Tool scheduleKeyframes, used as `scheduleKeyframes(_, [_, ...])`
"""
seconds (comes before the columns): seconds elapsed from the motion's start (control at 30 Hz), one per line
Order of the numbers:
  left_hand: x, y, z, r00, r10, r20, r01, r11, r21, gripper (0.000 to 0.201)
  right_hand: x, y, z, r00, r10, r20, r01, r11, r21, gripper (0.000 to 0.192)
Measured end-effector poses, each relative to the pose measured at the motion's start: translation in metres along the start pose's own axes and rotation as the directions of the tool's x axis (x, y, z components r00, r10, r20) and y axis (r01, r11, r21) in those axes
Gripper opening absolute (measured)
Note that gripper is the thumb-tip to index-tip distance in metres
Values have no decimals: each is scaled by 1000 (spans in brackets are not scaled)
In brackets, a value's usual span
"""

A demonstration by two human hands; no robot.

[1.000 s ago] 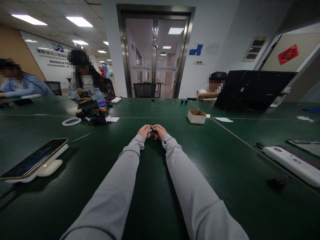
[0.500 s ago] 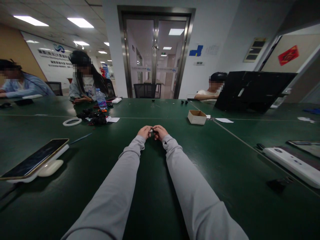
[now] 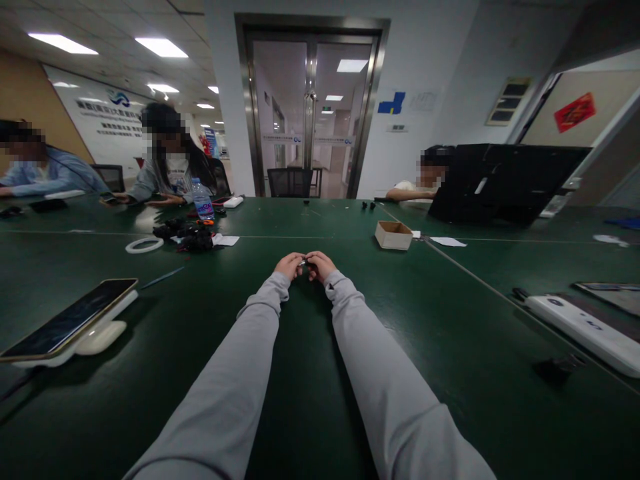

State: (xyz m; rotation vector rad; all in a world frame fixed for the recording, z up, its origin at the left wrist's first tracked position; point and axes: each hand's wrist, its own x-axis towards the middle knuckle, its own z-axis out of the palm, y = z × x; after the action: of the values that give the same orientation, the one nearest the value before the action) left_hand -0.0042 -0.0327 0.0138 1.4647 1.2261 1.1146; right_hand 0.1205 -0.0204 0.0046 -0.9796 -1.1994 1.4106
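My left hand (image 3: 291, 266) and my right hand (image 3: 321, 266) meet in the middle of the dark green table (image 3: 310, 373), arms stretched forward. Between their fingertips is a small black-and-silver object (image 3: 303, 263), too small and too covered to name. Both hands have their fingers closed on it, the left from one side and the right from the other. Its silver part shows by the left fingertips; the dark part is mostly behind the right fingers.
Right of my hands stand an open box (image 3: 394, 235) and a monitor (image 3: 510, 183); nearer lie a power strip (image 3: 585, 330) and a black binder clip (image 3: 557, 367). To the left are a phone (image 3: 75, 317), a tape roll (image 3: 145, 245) and a bottle (image 3: 203, 200). Several people sit around.
My hands hold nearly the same pose on the small object. Across the table, a person at the left has moved one hand with a dark item outward to the left.
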Motion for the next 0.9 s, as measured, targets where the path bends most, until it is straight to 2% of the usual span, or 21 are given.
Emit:
scheduleKeyframes(0.23, [-4,6,1,1000,-14,-3,14,1000,-6,23,1,1,0,1000,2,4,-3,1000,9,7])
scheduleKeyframes(0.47, [1,-2,0,999,36,8,-36,999,-23,31,1,0,0,1000,1,22,-1,1000,15,9])
scheduleKeyframes(0.9, [-1,0,1,1000,-1,6,2,1000,-12,26,-2,-3,1,1000,20,16,-20,1000,7,10])
